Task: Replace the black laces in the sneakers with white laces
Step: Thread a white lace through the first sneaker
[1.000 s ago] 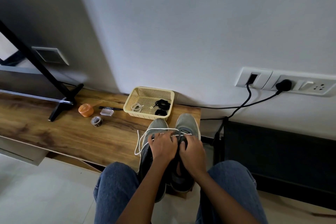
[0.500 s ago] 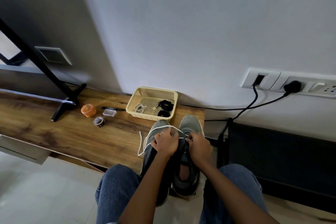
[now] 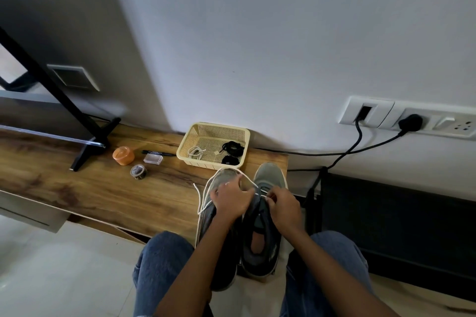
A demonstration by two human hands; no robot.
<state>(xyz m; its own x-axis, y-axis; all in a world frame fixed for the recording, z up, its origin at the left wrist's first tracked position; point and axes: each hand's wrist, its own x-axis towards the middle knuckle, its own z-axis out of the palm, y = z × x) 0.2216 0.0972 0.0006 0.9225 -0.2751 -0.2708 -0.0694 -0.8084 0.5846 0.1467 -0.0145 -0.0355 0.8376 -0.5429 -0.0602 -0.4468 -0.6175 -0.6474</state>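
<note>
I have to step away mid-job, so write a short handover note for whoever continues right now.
Left hand and right hand both pinch the white lace over the two grey sneakers on the wooden shelf.
Done: black laces are out and coiled in the yellow basket, beside a spare white lace.
Left: finish threading this lace; how many eyelets are filled is hidden by the hands. Then lace the other sneaker with the spare.

I count two sneakers [image 3: 260, 216], one white lace [image 3: 203, 198] running through my two hands [image 3: 230, 199], one basket [image 3: 203, 131] holding one more white lace [image 3: 196, 152] and two black laces [image 3: 232, 148], one orange tub [image 3: 123, 156], one tape roll [image 3: 138, 171], one pen [image 3: 158, 152].
</note>
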